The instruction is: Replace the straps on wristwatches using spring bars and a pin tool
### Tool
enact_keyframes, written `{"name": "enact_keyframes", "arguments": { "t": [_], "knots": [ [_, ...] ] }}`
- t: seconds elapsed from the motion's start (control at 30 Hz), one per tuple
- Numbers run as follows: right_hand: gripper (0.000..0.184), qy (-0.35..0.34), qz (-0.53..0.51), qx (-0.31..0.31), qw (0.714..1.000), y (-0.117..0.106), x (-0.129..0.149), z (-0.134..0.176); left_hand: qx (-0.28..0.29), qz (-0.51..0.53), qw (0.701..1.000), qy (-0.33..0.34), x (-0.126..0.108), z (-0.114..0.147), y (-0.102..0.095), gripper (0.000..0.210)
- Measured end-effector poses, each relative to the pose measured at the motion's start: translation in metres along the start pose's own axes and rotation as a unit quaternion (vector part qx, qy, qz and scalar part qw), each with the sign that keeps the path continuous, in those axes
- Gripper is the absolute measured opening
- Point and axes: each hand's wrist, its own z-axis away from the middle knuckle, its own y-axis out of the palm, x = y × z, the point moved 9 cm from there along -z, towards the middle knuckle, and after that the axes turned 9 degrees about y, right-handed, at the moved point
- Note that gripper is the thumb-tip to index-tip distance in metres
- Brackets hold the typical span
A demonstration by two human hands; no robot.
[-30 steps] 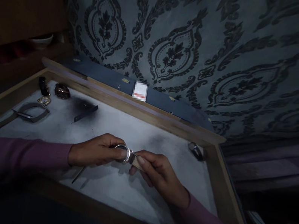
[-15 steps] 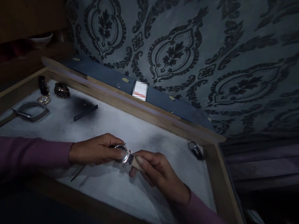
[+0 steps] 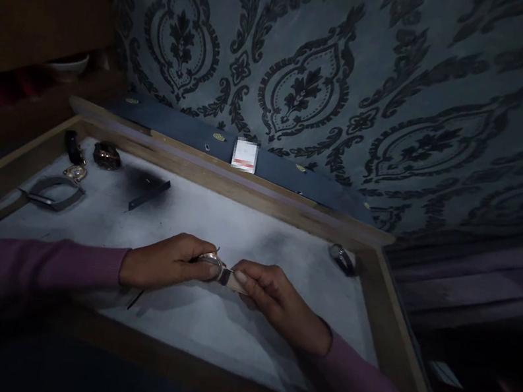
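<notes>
Between thumb and fingers, my left hand (image 3: 171,262) grips the round metal case of a wristwatch (image 3: 211,259). My right hand (image 3: 277,296) is closed on a pale watch strap (image 3: 234,281) at the right side of the case, with a short dark piece of band between. Whether strap and case are joined cannot be made out in the dim light. Both hands hover over the white floor of a shallow wooden tray (image 3: 261,197). Below my left hand lies a thin dark rod (image 3: 136,299).
At the tray's left lie a watch with a gold case (image 3: 75,171), a dark bracelet watch (image 3: 106,155) and a looped grey band (image 3: 56,192). A dark strip (image 3: 149,196) rests near the middle. Another watch (image 3: 342,259) sits in the far right corner. Patterned wallpaper (image 3: 304,89) rises behind.
The watch case has tilted in my left hand, so its face catches less light. My right hand's fingers have closed in more tightly around the strap.
</notes>
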Motion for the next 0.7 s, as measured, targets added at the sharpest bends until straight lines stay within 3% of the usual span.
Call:
{"name": "enact_keyframes", "arguments": {
  "t": [0.17,0.37,0.6,0.7],
  "knots": [
    [0.043,0.005,-0.023,0.004,1.000,0.003,-0.004,-0.001,-0.004,0.002,1.000,-0.013,-0.002,0.003,0.000,0.032],
    [0.038,-0.039,-0.007,-0.013,0.999,0.001,0.008,0.002,0.011,0.207,0.973,-0.106,0.013,0.009,0.012,0.037],
    [0.038,0.017,-0.184,0.044,0.982,0.011,-0.005,0.000,0.062,0.322,0.938,-0.116,0.010,0.011,0.025,0.040],
    [0.039,0.010,-0.205,0.051,0.977,0.013,-0.003,0.000,0.070,0.332,0.933,-0.116,0.007,0.010,0.027,0.039]
  ]
}}
